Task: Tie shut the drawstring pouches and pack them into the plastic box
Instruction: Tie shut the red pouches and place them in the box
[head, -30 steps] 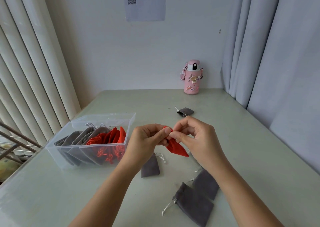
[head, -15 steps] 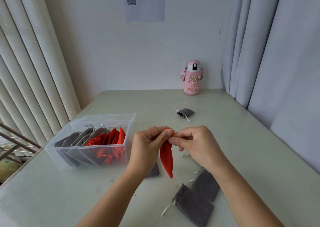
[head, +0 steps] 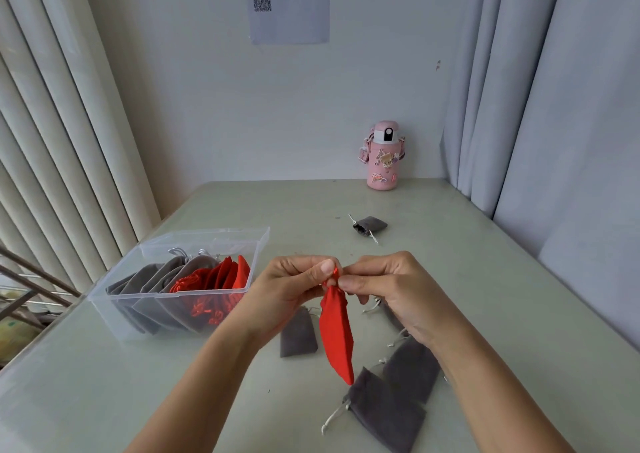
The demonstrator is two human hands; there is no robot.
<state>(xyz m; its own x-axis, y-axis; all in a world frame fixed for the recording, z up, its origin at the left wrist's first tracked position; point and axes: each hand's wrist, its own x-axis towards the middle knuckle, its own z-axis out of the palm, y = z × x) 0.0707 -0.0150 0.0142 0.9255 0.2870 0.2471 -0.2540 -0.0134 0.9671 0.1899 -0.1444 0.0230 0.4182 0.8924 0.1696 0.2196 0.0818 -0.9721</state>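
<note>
We hold the red drawstring pouch (head: 336, 335) in the air above the tabletop (head: 485, 279), just right of the clear plastic box (head: 166, 296). Our left hand (head: 287, 290) pinches the gathered neck between thumb and forefinger. Our right hand (head: 391, 290) pinches the same spot from the other side, where the cord is mostly hidden. Both grips are narrow and closed on the pouch's top.

To do this step well, we judge that the left grip should hold the neck bunched tight while the right draws the cord into a snug knot close to the fabric. Pulling sideways rather than upward should stop the mouth reopening.

The pouch hangs mouth up, its closed bottom pointing down toward the grey pouches (head: 386, 418) lying on the tabletop. Its long axis runs nearly vertical, with the lower tip leaning slightly to our right.
</note>
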